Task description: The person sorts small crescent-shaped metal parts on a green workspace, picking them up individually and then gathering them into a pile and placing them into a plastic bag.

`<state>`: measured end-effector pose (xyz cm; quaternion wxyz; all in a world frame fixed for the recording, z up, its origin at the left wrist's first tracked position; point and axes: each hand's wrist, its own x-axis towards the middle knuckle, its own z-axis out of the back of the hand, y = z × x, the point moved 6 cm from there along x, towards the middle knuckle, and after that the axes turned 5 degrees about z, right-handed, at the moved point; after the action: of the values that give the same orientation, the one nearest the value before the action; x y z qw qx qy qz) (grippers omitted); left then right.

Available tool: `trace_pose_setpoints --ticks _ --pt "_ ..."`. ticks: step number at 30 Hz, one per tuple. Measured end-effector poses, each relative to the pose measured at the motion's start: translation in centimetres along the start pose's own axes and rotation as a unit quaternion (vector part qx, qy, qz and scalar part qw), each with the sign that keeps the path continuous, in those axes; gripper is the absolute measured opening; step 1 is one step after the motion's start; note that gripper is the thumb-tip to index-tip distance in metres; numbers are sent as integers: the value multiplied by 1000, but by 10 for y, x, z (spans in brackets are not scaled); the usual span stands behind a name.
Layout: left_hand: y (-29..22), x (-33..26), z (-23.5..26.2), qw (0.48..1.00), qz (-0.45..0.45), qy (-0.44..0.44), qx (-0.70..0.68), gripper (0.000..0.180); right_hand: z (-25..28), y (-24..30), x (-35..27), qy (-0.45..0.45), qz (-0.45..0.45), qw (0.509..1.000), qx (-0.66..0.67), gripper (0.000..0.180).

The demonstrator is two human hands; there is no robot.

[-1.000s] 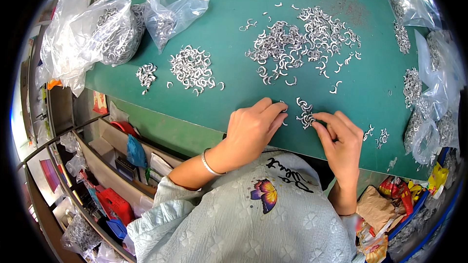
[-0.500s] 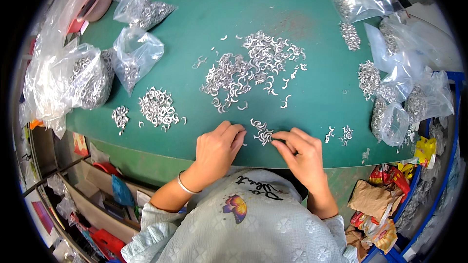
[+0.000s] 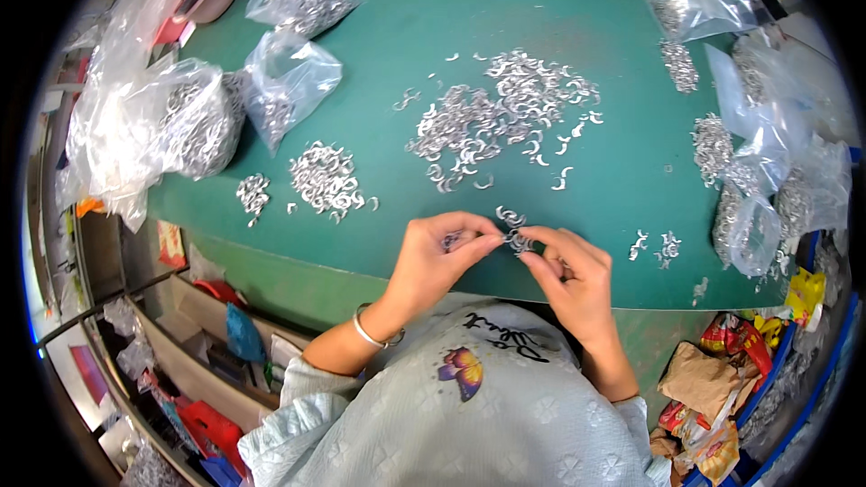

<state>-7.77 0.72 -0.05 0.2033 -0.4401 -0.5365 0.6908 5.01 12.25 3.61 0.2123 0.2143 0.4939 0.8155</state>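
Close to the table's near edge, my two hands almost meet over a small cluster of silver crescent-shaped metal pieces (image 3: 511, 216). My left hand (image 3: 435, 257) is curled, thumb and forefinger pinched at the cluster's left side; a few silver pieces show inside its curled fingers. At the cluster's right side my right hand (image 3: 574, 272) is closed, its fingertips on a crescent-shaped piece (image 3: 518, 241). Beyond my hands lies a large heap of the same pieces (image 3: 505, 113). A smaller heap (image 3: 325, 179) and a little one (image 3: 253, 193) lie to the left.
Clear plastic bags of silver pieces stand at the left (image 3: 203, 126) and along the right (image 3: 753, 162) of the green table (image 3: 415, 27). Small groups of pieces (image 3: 667, 249) lie right of my hands. Below the right edge are wrappers and a brown paper bag (image 3: 693, 370).
My left hand has moved right to the small cluster, and its fingers now meet there near my right hand's. The whole view has shifted, moving the table contents rightward in the picture.
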Motion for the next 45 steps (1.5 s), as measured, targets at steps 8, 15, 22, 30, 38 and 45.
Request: trace_pose_setpoints --ticks 8,15,22,30,38,45 --pt "16 -10 -16 946 196 126 -224 17 -3 17 3 -27 107 993 -40 22" --pt "14 -11 -16 938 174 116 -275 19 24 7 4 -68 50 992 -89 9" --pt "18 -11 4 972 130 40 -190 18 145 -76 1 -250 -121 946 -167 10" --pt "16 -12 2 984 119 42 -130 18 185 -117 52 -223 -100 933 -265 14" --pt "14 -10 8 981 107 37 -158 14 211 -117 116 -242 -71 901 -352 24" --pt "0 -12 18 985 -72 -73 141 15 133 -54 72 -135 -90 971 -178 23"
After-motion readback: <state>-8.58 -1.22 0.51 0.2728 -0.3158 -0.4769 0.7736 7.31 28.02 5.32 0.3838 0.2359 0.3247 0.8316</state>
